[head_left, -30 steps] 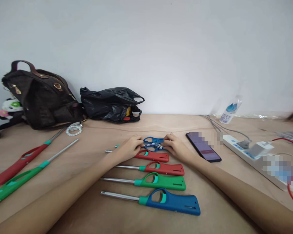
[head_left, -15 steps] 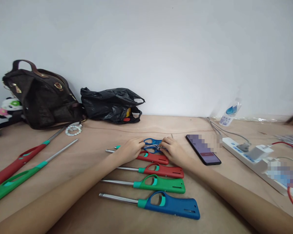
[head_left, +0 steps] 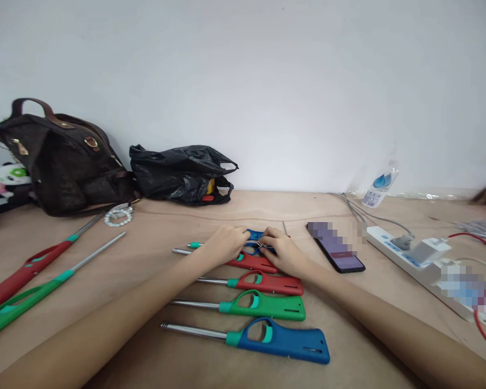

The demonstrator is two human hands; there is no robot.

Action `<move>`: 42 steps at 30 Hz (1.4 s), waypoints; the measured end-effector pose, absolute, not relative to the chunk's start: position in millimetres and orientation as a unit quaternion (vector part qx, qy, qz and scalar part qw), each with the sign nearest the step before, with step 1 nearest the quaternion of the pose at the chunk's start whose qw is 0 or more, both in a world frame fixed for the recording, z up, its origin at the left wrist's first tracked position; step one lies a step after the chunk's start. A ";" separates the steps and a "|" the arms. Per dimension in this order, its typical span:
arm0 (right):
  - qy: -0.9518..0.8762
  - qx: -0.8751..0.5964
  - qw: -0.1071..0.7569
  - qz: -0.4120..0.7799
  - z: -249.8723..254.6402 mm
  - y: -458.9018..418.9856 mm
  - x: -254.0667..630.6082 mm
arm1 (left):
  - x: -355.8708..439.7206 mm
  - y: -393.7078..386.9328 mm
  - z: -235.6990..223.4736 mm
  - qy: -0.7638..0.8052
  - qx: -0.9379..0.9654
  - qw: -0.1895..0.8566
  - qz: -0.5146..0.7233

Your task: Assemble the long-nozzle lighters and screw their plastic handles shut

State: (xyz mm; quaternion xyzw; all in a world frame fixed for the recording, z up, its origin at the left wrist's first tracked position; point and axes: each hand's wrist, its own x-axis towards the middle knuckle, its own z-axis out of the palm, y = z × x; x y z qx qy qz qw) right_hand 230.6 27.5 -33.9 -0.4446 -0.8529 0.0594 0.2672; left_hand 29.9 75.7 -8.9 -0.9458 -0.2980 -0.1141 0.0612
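Note:
Both hands meet at blue lighter casing parts (head_left: 254,234) on the table, with thin pale wires (head_left: 256,242) lying across them. My left hand (head_left: 229,243) is closed on the left end of the casing. Curled at the right end is my right hand (head_left: 282,249), its fingertips pinched near the wires; what they grip is hidden. Just below lies a red lighter (head_left: 255,263), partly covered by my left hand. Nearer to me, in a row, are another red lighter (head_left: 285,283), a green lighter (head_left: 283,307) and a blue lighter (head_left: 295,343).
At left lie a long red lighter (head_left: 28,278) and a long green lighter (head_left: 24,308). Behind them are a bead bracelet (head_left: 119,217), a dark backpack (head_left: 68,167) and a black plastic bag (head_left: 174,175). A phone (head_left: 342,251), power strip (head_left: 413,265) and bottle (head_left: 383,183) stand right.
My hands have drawn slightly closer together over the blue casing. The wires between them now look straighter and less looped. The whole view has shifted a little.

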 end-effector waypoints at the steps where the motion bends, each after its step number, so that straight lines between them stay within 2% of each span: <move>1: -0.855 -0.443 0.263 0.052 -34.1 27.6 230.7 | 29.8 76.5 -10.2 -0.288 -0.948 0.059 -0.121; 10: -0.870 -0.440 0.224 -0.001 -34.1 29.0 229.4 | 29.9 80.4 -8.0 -0.237 -0.962 0.122 -0.059; 17: -0.871 -0.446 0.208 -0.008 -31.6 27.7 227.4 | 27.5 84.0 -10.5 -0.223 -0.966 0.082 -0.100; 26: -0.872 -0.445 0.203 -0.009 -34.1 28.2 229.0 | 28.5 84.0 -10.8 -0.217 -0.967 0.098 -0.088; 35: -0.872 -0.438 0.220 0.002 -35.8 29.3 230.4 | 27.5 87.9 -16.5 -0.251 -0.960 -0.006 -0.127; 42: -0.849 -0.448 0.270 0.079 -37.2 29.5 235.3 | 25.7 86.2 -14.7 -0.279 -0.943 -0.078 -0.165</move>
